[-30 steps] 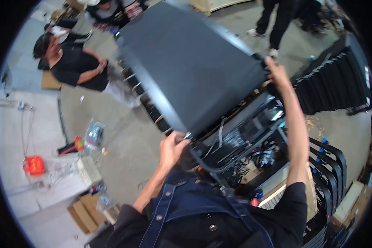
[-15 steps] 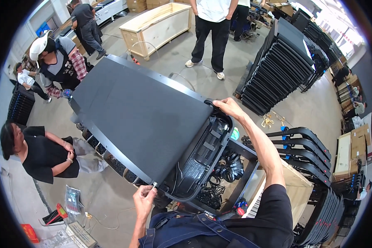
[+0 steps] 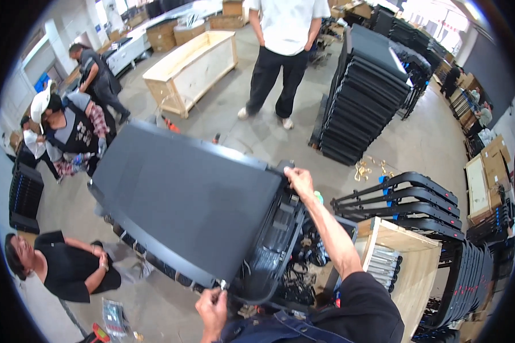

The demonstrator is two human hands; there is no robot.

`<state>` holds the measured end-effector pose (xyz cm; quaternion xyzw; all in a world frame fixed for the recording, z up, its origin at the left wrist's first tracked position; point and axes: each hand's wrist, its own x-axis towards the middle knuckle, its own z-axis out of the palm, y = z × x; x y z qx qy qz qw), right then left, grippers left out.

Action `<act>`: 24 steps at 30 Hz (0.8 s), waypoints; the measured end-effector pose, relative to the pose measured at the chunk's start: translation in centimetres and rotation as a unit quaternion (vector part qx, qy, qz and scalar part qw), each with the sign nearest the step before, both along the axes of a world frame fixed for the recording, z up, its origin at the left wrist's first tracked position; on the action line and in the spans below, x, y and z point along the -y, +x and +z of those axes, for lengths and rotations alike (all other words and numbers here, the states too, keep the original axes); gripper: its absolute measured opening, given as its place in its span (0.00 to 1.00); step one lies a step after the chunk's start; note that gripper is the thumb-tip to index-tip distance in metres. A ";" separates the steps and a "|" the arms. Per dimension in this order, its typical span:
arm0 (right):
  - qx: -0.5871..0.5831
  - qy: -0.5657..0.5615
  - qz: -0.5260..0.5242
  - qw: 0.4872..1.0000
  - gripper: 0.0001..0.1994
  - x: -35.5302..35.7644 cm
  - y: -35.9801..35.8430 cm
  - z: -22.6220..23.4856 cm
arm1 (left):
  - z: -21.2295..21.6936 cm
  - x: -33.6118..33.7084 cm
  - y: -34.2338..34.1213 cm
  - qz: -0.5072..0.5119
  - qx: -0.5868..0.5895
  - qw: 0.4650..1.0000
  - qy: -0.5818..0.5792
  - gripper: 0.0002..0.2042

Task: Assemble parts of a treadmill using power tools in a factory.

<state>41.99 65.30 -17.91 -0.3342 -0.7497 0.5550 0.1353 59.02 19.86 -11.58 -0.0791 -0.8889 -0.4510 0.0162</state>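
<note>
A treadmill deck [image 3: 177, 200] with a wide black belt and grey side rails lies before me. At its right end the black motor bay [image 3: 277, 228] is uncovered. My right hand [image 3: 299, 182] is closed over the far right corner of the treadmill, by the end of the far rail. At the near right corner, my left hand [image 3: 212, 311] pinches a small shiny metal piece [image 3: 223, 284] at the belt's edge. What exactly this piece is cannot be made out. Beyond the deck's left end, a co-worker in a white cap [image 3: 68, 128] bends with gloved hands close to it.
An open wooden crate with metal tubes [image 3: 383, 266] stands by my right arm, near stacked black frames [image 3: 412, 197]. Black decks are piled [image 3: 366, 97] at the far right. A long wooden box [image 3: 191, 71] and a standing person [image 3: 283, 57] are ahead; another person [image 3: 68, 266] stands left.
The view has shifted, so the treadmill sits lower in the picture. Both hands stay at the same corners. The capped co-worker bends lower by the far end.
</note>
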 end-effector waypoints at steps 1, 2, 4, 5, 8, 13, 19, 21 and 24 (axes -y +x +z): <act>0.005 0.005 -0.010 1.000 0.24 -0.5 0.0 -0.5 | -1.5 0.2 -0.1 -0.021 -0.001 1.000 -0.020 0.08; 0.000 -0.003 -0.008 1.000 0.24 -0.1 0.2 -0.8 | -1.9 0.5 0.5 -0.010 0.020 1.000 -0.010 0.07; -0.002 -0.012 0.006 1.000 0.24 0.9 0.8 -0.8 | -2.7 1.0 0.5 -0.023 0.005 0.999 -0.024 0.08; -0.002 -0.012 0.008 1.000 0.24 1.3 1.0 -0.6 | -2.9 1.4 0.8 -0.033 0.001 0.998 -0.045 0.09; 0.016 0.013 0.041 0.999 0.25 2.2 2.1 -0.9 | -3.3 1.9 1.3 -0.083 0.018 0.991 -0.107 0.08; -0.023 0.019 0.069 0.997 0.24 0.4 1.1 -0.7 | -2.0 1.0 -1.2 -0.078 0.074 0.988 -0.111 0.08; -0.002 0.091 0.080 0.993 0.34 -1.1 -1.2 -2.7 | -3.7 1.1 -3.3 -0.114 0.051 0.984 -0.128 0.09; 0.018 0.101 0.078 0.992 0.35 -2.2 0.0 -4.0 | -2.2 0.1 -2.4 -0.056 0.111 0.989 -0.080 0.12; 0.019 0.101 0.091 0.991 0.35 -1.0 0.3 -3.3 | -3.5 2.8 -1.4 0.023 0.127 0.990 -0.064 0.10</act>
